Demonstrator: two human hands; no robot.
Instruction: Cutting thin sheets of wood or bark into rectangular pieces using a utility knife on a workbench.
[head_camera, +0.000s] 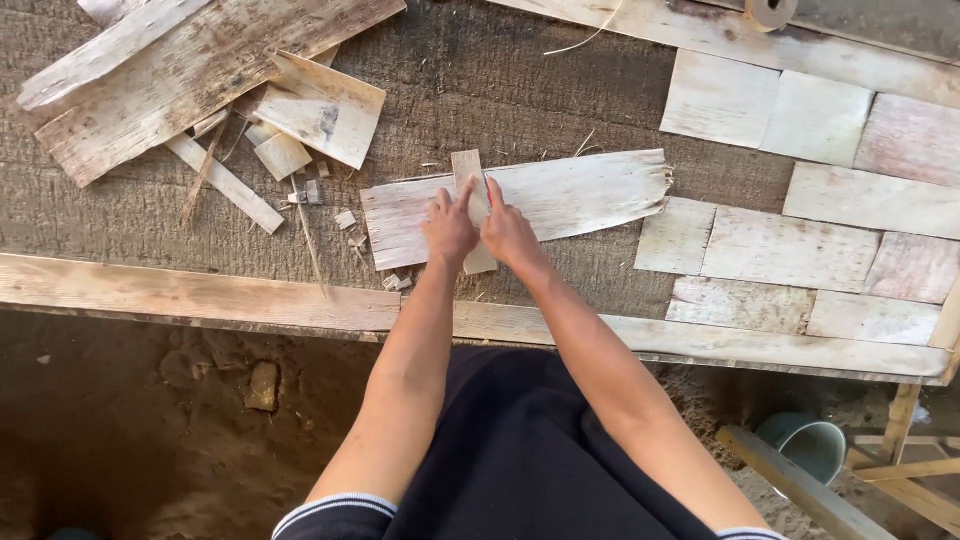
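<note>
A long pale sheet of dried leaf sheath (570, 195) lies flat on the rough work table (480, 70). Across it lies a narrow wooden strip (470, 175), set crosswise like a gauge. My left hand (449, 228) presses on the strip and sheet from the left, fingers pointing away from me. Close beside it, my right hand (508, 230) rests against the strip's right edge, index finger stretched along it. Whether the right hand holds a small blade is hidden.
Cut rectangular pieces (790, 250) are laid side by side at the right. Offcuts and larger sheath scraps (200, 70) are piled at the back left. A wooden rail (200, 295) edges the table's front. A bucket (812, 445) stands on the dirt floor at lower right.
</note>
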